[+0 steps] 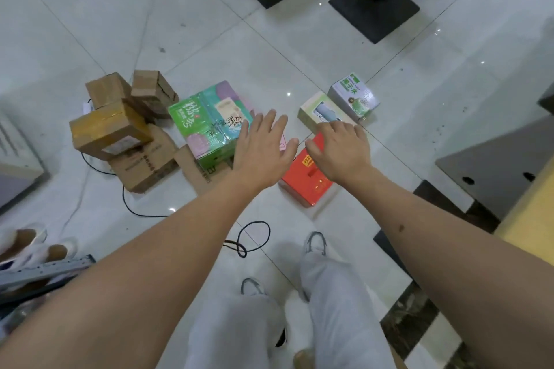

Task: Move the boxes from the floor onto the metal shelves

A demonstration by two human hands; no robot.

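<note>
White tiled floor (299, 48), I see left hand (263, 144) open over green box (207, 126), right hand (341, 150) open over red box (302, 180), neither gripping.

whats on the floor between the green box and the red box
In the head view, only the left hand shows between the green box and the red box; it hides the floor there.

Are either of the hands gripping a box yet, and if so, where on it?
Nothing is held. The left hand is spread open above the green and pink box; the right hand hovers, fingers loosely bent, above the red box.
</note>
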